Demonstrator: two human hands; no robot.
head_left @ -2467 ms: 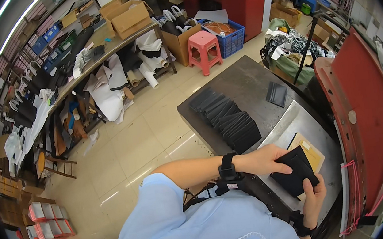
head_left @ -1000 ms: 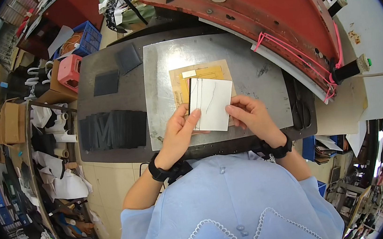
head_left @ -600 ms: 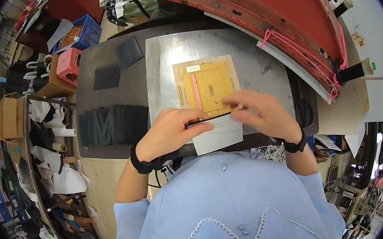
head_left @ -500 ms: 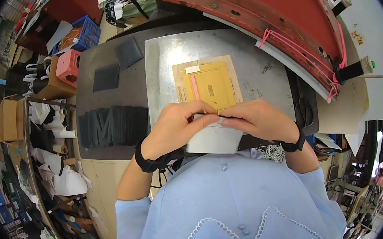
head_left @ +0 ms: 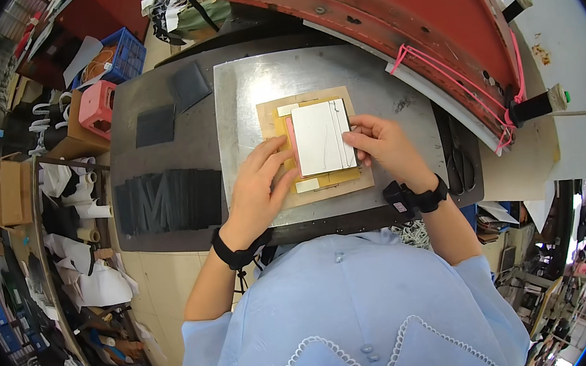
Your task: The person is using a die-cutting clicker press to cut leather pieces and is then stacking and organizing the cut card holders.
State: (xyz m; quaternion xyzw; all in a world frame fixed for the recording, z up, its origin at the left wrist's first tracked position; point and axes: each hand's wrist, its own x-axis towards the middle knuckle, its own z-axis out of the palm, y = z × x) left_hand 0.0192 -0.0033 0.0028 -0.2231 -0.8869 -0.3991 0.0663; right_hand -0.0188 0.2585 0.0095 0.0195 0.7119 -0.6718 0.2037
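Observation:
A white rectangular panel (head_left: pixel 317 139) with thin dark lines near its right side lies over the yellow template (head_left: pixel 334 178). The template rests on a tan backing board (head_left: pixel 357 101), and a pink strip (head_left: pixel 292 134) shows along the panel's left edge. My left hand (head_left: pixel 258 183) is open, its fingers spread and the tips at the left side of the panel and template. At the panel's right edge, my right hand (head_left: pixel 384 145) holds it, thumb on top and fingers curled at the side.
A metal plate (head_left: pixel 245 80) lies beneath the board on a dark table. Dark panels (head_left: pixel 168 201) are stacked at the left, with more dark pieces (head_left: pixel 155 126) behind. A red machine frame (head_left: pixel 425 9) slants over the right side. Scissors (head_left: pixel 459 170) lie near the right edge.
The white panel, held near my body before, now lies flat on the yellow template. My hands have moved forward and apart, to either side of it.

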